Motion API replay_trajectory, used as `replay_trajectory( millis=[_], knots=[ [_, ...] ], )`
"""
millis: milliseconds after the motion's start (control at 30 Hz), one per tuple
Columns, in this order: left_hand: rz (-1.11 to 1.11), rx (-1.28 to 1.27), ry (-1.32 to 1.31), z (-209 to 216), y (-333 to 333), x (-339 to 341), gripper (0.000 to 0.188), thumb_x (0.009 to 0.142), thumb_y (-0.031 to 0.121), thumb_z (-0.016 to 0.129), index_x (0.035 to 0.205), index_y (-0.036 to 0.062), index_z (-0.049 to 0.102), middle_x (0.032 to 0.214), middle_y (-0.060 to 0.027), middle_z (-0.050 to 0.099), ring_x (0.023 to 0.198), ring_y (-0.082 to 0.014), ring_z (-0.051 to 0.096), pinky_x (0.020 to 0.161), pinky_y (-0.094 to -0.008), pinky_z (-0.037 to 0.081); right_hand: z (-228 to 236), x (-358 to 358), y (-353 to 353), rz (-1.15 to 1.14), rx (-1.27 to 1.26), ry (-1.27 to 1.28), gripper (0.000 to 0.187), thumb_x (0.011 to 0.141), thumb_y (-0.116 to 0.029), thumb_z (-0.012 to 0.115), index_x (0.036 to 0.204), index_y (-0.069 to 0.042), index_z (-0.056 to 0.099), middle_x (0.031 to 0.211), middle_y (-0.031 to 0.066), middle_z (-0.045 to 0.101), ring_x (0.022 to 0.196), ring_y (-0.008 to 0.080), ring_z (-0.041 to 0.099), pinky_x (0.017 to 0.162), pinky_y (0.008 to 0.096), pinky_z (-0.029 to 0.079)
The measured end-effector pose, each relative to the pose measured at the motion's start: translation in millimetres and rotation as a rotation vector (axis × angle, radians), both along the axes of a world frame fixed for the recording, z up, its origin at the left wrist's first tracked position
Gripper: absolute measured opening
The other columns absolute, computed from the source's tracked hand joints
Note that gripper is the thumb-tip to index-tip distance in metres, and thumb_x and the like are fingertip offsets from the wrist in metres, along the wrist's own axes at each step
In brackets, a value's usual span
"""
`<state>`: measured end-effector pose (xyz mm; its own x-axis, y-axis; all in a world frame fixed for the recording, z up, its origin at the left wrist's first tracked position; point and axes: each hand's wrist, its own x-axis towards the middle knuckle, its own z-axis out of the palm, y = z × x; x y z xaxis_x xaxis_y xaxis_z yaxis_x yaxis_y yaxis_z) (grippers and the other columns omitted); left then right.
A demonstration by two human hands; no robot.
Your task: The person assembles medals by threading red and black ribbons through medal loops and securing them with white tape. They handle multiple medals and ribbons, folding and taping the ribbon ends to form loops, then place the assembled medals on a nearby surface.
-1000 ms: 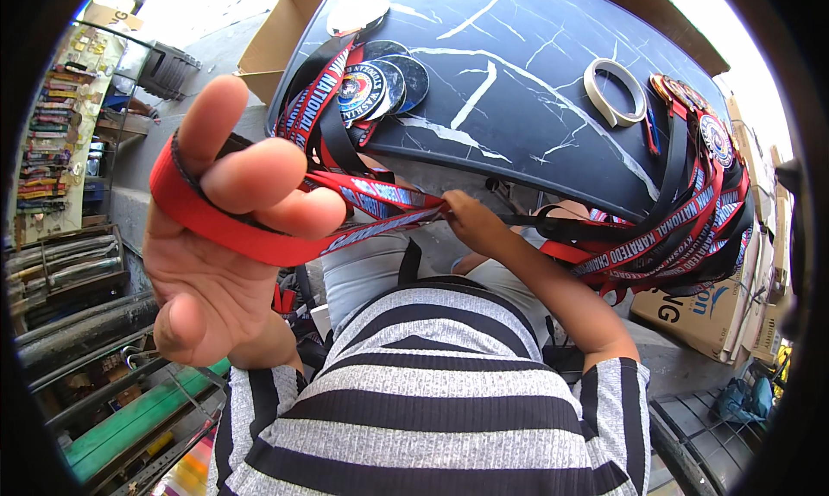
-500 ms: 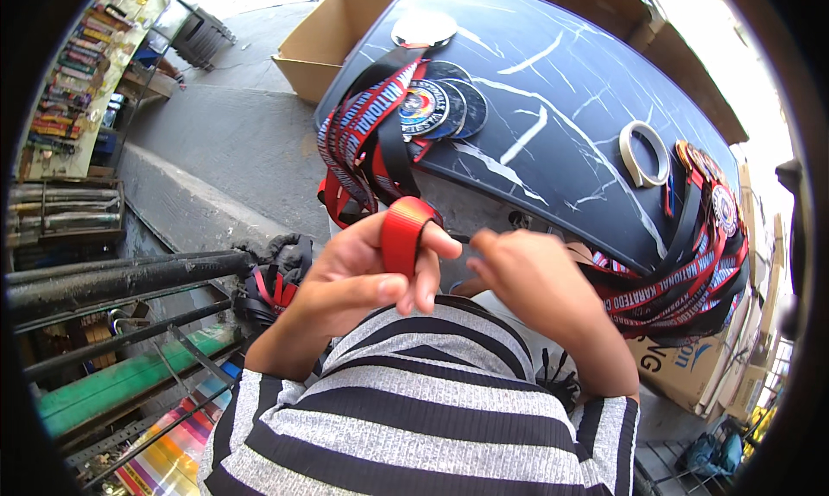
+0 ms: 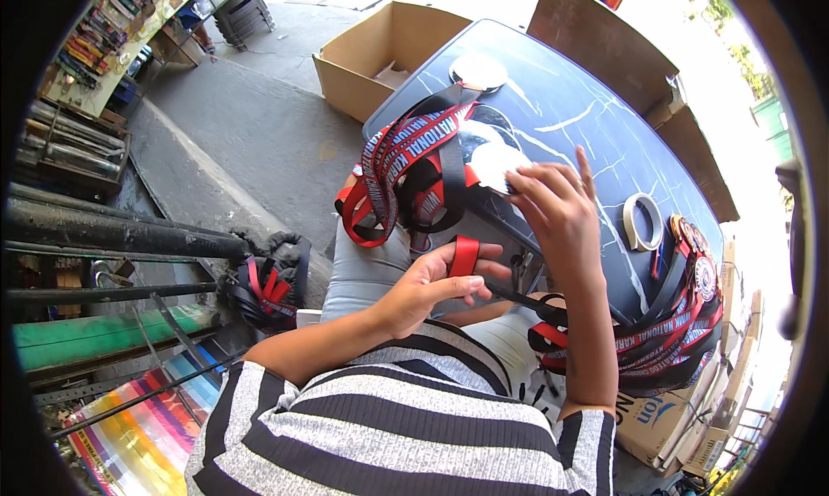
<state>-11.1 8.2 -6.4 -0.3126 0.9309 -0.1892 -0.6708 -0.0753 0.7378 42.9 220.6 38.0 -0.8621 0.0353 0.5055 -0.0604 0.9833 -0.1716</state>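
The person's left hand is held low over the lap, its fingers loosely apart, with a red ribbon looped around them. The thumb lies just beside the loop, and I can't make out whether it presses on anything. The right hand is farther forward and to the right of those fingers, at the near edge of the surface. Its fingertips meet the edge of a pale round medal, washed out by glare; one finger sticks up clear of the rest. I can't tell from here whether the others are pinching the medal or only resting against it.

Just left of the right fingers, a bundle of red and black printed ribbons sags off the surface above the person's leg. Another pale disc lies beyond them, near the far left end. To the right of the right fingers there's a roll of tape, with gold-coloured medals next to it and their mass of ribbons drooping over the side. Well left of the left fingers, more red-and-black straps are bunched beside a dark rail.
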Motion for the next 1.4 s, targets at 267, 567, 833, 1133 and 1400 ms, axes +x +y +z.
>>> replay_trajectory(
  millis=[267,567,833,1133,1400],
  knots=[
    [0.105,0.013,-0.088,-11.5,28.8,31.4,0.050,0.096,0.028,0.067,0.135,0.0020,0.050,0.106,-0.0019,0.062,0.093,-0.0051,0.057,0.080,-0.0199,0.048,-4.0,100.2,-33.4,0.101,-0.016,0.007,0.023,0.074,-0.005,0.077,0.094,-0.002,0.068,0.091,0.0074,0.064,0.093,0.0252,0.068,0.082,0.0382,0.058],
    [-0.043,0.101,0.244,-0.6,21.7,48.8,0.033,0.099,0.008,0.060,0.130,-0.0013,0.059,0.120,-0.0066,0.067,0.110,-0.0120,0.062,0.094,-0.0262,0.051,-38.4,133.1,-59.9,-0.158,-0.794,-0.070,0.083,0.066,-0.021,0.092,0.132,-0.006,0.044,0.123,0.0161,0.056,0.112,0.0332,0.059,0.095,0.0428,0.050],
    [0.216,0.107,0.145,19.9,1.9,8.1,0.024,0.103,0.015,0.054,0.119,-0.0013,0.058,0.112,-0.0177,0.068,0.101,-0.0259,0.070,0.091,-0.0416,0.057,-81.3,132.8,-38.2,-0.203,-0.861,-0.639,0.025,0.078,-0.021,0.081,0.085,-0.001,0.068,0.087,0.0167,0.069,0.084,0.0321,0.069,0.074,0.0385,0.053],
    [0.091,0.073,0.140,33.0,-17.8,-4.3,0.037,0.106,0.029,0.047,0.121,-0.0021,0.060,0.111,-0.0137,0.068,0.103,-0.0198,0.068,0.093,-0.0339,0.054,-179.3,105.5,-35.6,-0.153,-0.430,-1.064,0.017,0.076,-0.014,0.072,0.091,-0.008,0.073,0.091,0.0192,0.070,0.086,0.0360,0.069,0.074,0.0441,0.052],
    [0.059,-0.044,0.296,16.0,-25.4,-5.3,0.024,0.097,0.009,0.063,0.118,-0.0018,0.060,0.110,-0.0087,0.067,0.103,-0.0148,0.065,0.088,-0.0299,0.053,-72.6,69.4,-57.4,0.332,-1.640,-0.918,0.037,0.089,-0.021,0.076,0.114,0.004,0.063,0.109,0.0093,0.068,0.105,0.0115,0.061,0.091,0.0285,0.049]
  ],
)
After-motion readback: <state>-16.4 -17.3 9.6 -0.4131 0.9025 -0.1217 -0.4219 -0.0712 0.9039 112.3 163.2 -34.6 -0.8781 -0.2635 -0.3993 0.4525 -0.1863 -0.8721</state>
